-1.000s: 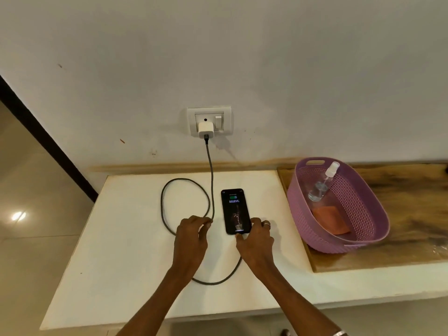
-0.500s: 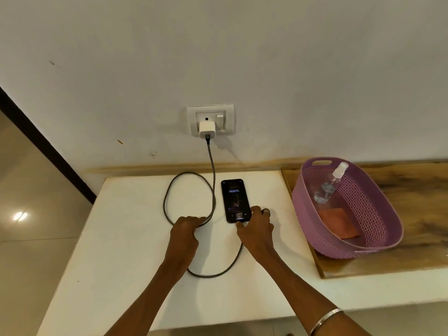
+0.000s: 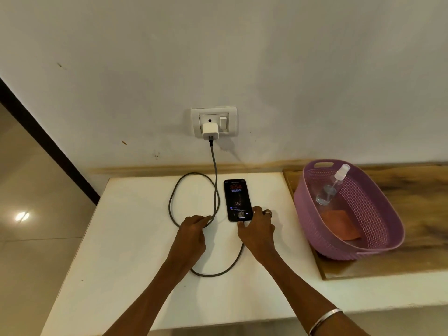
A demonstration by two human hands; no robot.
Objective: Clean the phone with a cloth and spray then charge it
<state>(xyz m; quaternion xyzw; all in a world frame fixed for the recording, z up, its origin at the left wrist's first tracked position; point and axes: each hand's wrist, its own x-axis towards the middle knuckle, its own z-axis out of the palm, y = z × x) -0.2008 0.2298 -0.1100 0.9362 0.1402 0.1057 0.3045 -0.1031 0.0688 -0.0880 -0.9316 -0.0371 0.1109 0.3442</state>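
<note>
Phone — flat on white surface, screen lit, cable running from wall charger. Right hand — grip closed on the phone's near end. Left hand — grip closed on the cable loop. Purple basket, right: spray bottle, orange cloth inside.

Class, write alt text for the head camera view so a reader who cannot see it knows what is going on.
A person's right hand touches the near end of a lit phone lying on a white table, while the left hand rests on a looped grey cable running up to a wall charger. At right, a purple basket holds a spray bottle and an orange cloth.
</note>
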